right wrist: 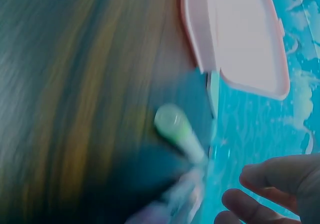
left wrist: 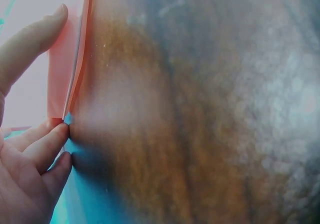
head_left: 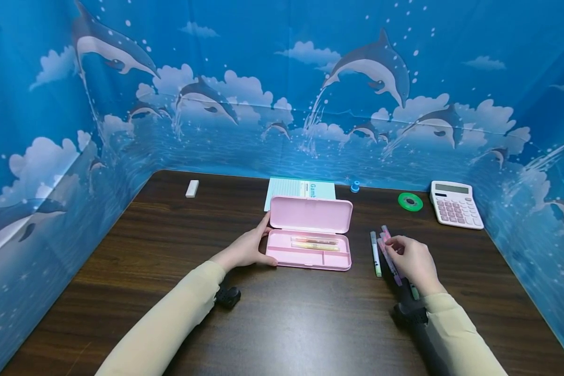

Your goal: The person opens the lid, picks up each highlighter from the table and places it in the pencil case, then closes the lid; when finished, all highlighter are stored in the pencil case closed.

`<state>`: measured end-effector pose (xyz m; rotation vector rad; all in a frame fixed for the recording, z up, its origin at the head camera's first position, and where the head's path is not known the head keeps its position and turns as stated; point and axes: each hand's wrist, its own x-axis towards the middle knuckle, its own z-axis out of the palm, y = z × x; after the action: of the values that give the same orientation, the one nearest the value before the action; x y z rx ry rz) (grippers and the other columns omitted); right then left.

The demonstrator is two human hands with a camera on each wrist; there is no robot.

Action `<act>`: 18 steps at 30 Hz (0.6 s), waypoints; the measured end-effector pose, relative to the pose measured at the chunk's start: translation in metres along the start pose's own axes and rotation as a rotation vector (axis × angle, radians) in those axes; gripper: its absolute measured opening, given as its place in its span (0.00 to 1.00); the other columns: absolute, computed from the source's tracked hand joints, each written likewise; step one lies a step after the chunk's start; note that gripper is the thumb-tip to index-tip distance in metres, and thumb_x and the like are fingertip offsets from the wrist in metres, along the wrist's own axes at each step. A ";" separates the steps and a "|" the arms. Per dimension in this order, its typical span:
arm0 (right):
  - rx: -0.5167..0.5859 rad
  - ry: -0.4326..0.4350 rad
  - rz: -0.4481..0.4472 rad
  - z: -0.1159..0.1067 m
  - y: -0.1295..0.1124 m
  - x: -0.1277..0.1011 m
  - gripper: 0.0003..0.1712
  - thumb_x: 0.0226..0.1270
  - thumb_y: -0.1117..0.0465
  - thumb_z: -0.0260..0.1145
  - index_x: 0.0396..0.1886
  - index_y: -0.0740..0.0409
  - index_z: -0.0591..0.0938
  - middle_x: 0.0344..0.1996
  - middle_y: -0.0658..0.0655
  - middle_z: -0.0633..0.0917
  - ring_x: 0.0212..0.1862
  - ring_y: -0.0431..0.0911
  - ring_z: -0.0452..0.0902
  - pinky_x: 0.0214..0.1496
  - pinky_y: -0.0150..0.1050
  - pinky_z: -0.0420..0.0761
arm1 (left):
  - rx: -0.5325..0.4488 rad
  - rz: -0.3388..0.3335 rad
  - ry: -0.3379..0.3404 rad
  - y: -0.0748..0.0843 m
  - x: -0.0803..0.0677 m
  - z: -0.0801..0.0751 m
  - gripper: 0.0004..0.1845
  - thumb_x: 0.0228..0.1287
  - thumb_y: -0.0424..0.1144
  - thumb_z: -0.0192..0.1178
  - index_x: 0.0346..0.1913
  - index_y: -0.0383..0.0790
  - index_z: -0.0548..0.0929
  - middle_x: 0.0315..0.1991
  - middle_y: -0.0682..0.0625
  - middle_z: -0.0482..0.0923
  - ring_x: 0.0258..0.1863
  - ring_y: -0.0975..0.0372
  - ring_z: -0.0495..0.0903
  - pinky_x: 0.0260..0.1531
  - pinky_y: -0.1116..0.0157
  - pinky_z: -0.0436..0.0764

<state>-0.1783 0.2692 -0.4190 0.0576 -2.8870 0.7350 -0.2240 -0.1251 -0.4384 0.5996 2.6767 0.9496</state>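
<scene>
Fingers of the left hand (head_left: 246,249) lie straight against the left end of the open pink pencil case (head_left: 308,249), mid-bench, steadying it without curling round it. Two pens (head_left: 315,243) rest in its tray. Toward the right edge, the right hand (head_left: 411,261) hovers, loosely curled, over loose markers (head_left: 376,254), holding none. Those look light, stiff, smooth and apt to roll; mid-barrel seems the best place to pinch.

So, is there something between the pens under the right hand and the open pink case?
Nothing visible. The right hand rests on the pens, and only bare table lies between them and the pink case, which is open.
</scene>
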 end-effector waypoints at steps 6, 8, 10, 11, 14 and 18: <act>-0.007 0.019 0.028 -0.006 0.016 -0.005 0.10 0.63 0.61 0.64 0.40 0.63 0.84 0.34 0.62 0.85 0.31 0.49 0.75 0.33 0.44 0.78 | -0.007 -0.019 -0.009 0.000 0.001 0.000 0.69 0.44 0.52 0.75 0.75 0.50 0.29 0.69 0.43 0.63 0.69 0.56 0.61 0.67 0.55 0.59; -0.006 0.022 0.046 -0.008 0.021 -0.007 0.11 0.63 0.61 0.65 0.40 0.63 0.84 0.34 0.63 0.84 0.32 0.50 0.76 0.33 0.45 0.79 | -0.003 -0.014 -0.007 0.001 0.001 0.000 0.69 0.44 0.52 0.75 0.75 0.48 0.30 0.69 0.43 0.63 0.68 0.56 0.62 0.67 0.54 0.60; -0.009 0.023 0.062 -0.009 0.026 -0.008 0.11 0.62 0.62 0.65 0.41 0.64 0.83 0.34 0.64 0.84 0.32 0.51 0.75 0.32 0.44 0.78 | -0.001 -0.008 -0.005 0.001 0.001 0.000 0.69 0.44 0.52 0.75 0.75 0.47 0.30 0.69 0.42 0.64 0.68 0.55 0.62 0.67 0.53 0.60; -0.013 0.026 0.066 -0.010 0.028 -0.009 0.11 0.62 0.62 0.65 0.40 0.65 0.83 0.34 0.64 0.84 0.32 0.51 0.76 0.32 0.44 0.78 | -0.001 -0.008 -0.005 0.002 0.001 -0.001 0.69 0.44 0.53 0.75 0.75 0.47 0.30 0.69 0.42 0.63 0.68 0.55 0.62 0.67 0.53 0.60; -0.022 0.027 0.075 -0.012 0.035 -0.012 0.11 0.61 0.63 0.65 0.40 0.66 0.83 0.34 0.65 0.84 0.32 0.52 0.76 0.34 0.47 0.78 | -0.009 -0.005 -0.003 0.002 0.000 -0.001 0.69 0.44 0.52 0.75 0.75 0.46 0.31 0.68 0.42 0.64 0.68 0.54 0.62 0.66 0.52 0.60; -0.018 -0.015 0.098 -0.014 0.042 -0.015 0.12 0.61 0.63 0.66 0.41 0.67 0.83 0.36 0.66 0.84 0.34 0.52 0.76 0.38 0.51 0.78 | -0.012 -0.007 -0.003 0.002 -0.001 -0.001 0.69 0.43 0.52 0.76 0.75 0.46 0.31 0.68 0.42 0.64 0.68 0.54 0.63 0.66 0.52 0.60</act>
<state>-0.1649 0.3134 -0.4289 -0.0811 -2.9286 0.7272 -0.2233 -0.1247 -0.4365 0.5890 2.6669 0.9609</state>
